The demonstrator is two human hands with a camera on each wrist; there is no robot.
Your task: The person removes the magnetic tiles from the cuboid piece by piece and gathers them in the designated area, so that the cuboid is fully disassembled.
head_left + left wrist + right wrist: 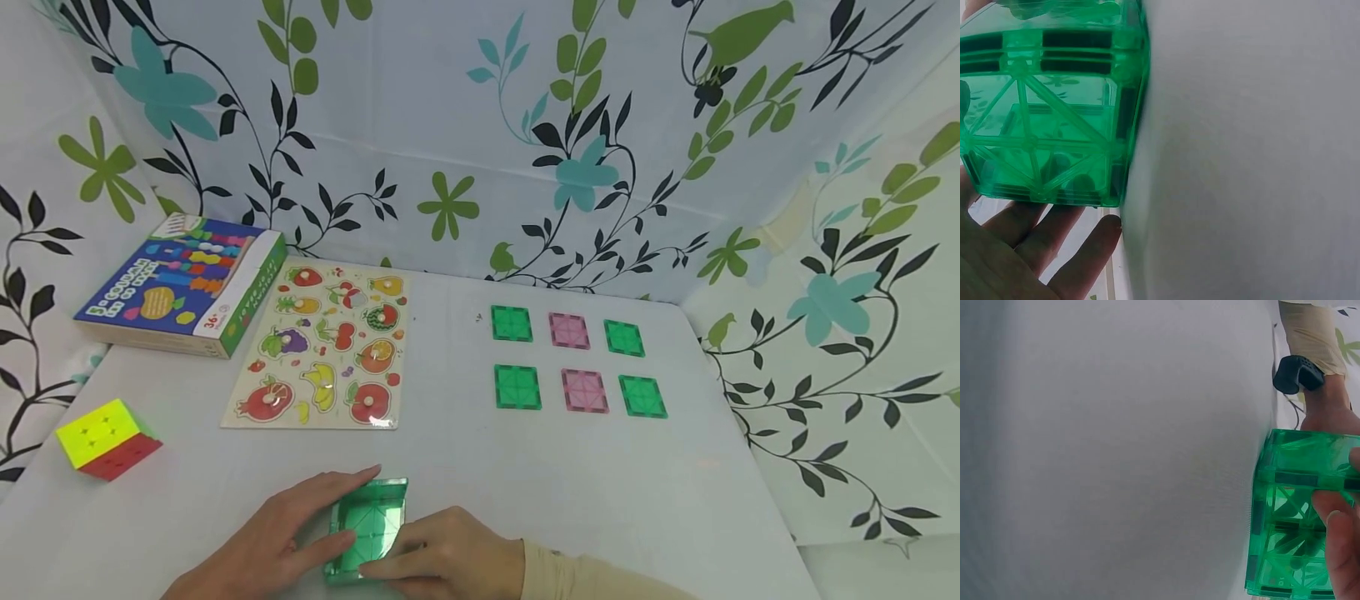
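Observation:
Several translucent green magnetic tiles form a boxlike structure (369, 533) near the front of the table, with low walls around a flat base. My left hand (281, 533) holds it from the left, the index finger reaching along the far end and the thumb at the left wall. Behind the green tile wall (1032, 140), left-hand fingers (1091, 256) show in the left wrist view. From the right, my right hand (450, 550) pinches a tile at the near right side. The right wrist view shows its fingers (1341, 550) against the green tiles (1285, 550).
Two rows of flat tiles, green (517, 387) and pink (585, 392), lie at the right. A fruit puzzle board (322, 333) lies left of centre, beside a blue game box (180, 283). A yellow-and-red puzzle cube (108, 437) sits near the left edge. Patterned cloth (450, 125) hangs behind.

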